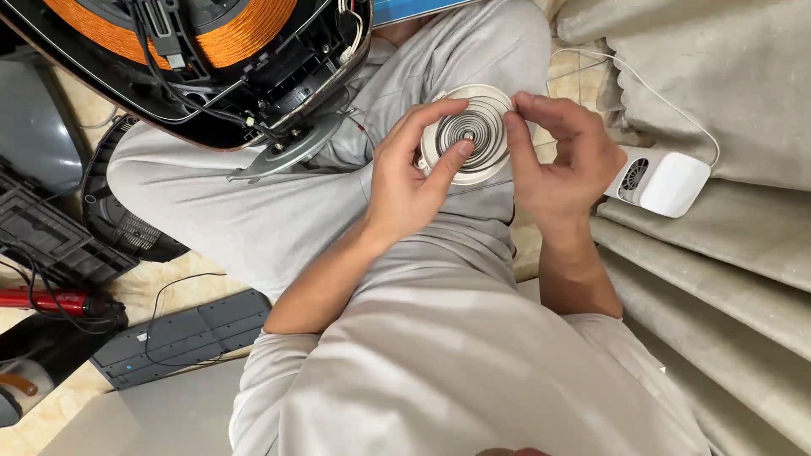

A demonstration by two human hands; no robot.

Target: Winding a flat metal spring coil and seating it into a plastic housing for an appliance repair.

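Soft even light, sharp focus

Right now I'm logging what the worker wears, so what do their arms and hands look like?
Both forearms are bare; the left hand and right hand have no gloves. No rings, watch or bands show. Light grey sleeves end near the elbows, in the same plain fabric as the light grey trousers. No markings or cables on the arms.

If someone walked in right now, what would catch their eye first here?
Probably the white round disc with a metal spiral at the centre, held over the lap by the left hand and the right hand. Next, the opened black appliance with an orange wire coil at upper left, resting on the person's knee. A small white box with a cord lies to the right on beige fabric.
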